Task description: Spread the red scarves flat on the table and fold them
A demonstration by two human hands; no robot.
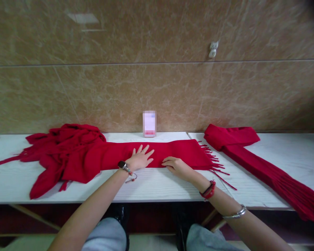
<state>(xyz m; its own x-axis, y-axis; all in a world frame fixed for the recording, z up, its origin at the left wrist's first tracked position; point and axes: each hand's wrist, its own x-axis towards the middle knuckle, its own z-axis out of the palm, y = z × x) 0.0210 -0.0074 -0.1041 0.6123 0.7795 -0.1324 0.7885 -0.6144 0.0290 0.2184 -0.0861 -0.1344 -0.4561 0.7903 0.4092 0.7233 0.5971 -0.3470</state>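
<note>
A red fringed scarf (183, 153) lies stretched along the white table, its right part flat in a long strip. The fringe (214, 162) spreads at the strip's right end. Resting on the middle of the strip, my left hand (140, 159) is open, with palm down and fingers spread. To its right, my right hand (178, 168) has its fingers together, closed at the scarf's near edge. The left part of the red cloth (70, 153) is bunched in a loose heap.
Another red scarf (264, 169), folded narrow, lies at the right, its fringed end over the front edge. A phone (149, 123) stands upright against the brown tiled wall (107, 94). Underneath is the white table (151, 188); a small white figure (213, 49) is on the wall.
</note>
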